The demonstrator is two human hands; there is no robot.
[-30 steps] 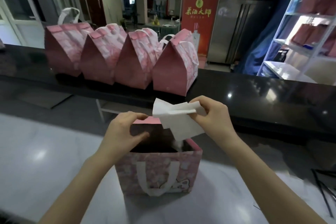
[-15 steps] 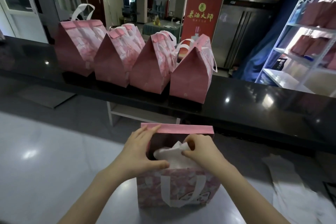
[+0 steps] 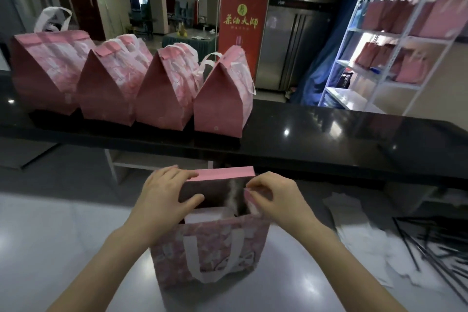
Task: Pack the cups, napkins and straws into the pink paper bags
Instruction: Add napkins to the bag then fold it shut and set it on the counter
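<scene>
An open pink paper bag (image 3: 210,251) with white handles stands on the pale table right in front of me. A white napkin (image 3: 202,215) lies inside it, just under the rim. My left hand (image 3: 164,197) grips the bag's left top edge, thumb inside. My right hand (image 3: 276,197) pinches the right top edge. The back flap (image 3: 222,173) stands up between the hands. Loose white napkins (image 3: 379,243) and black straws (image 3: 435,243) lie on the table to the right. No cups are visible.
Several folded-shut pink bags (image 3: 167,91) stand in a row on the black counter (image 3: 329,139) behind. A white shelf rack (image 3: 395,40) with more pink bags is at the far right. A red banner (image 3: 240,25) stands in the background.
My right hand pushed the napkin down into the bag, released it, and moved to the bag's right edge. My left hand stayed on the left edge.
</scene>
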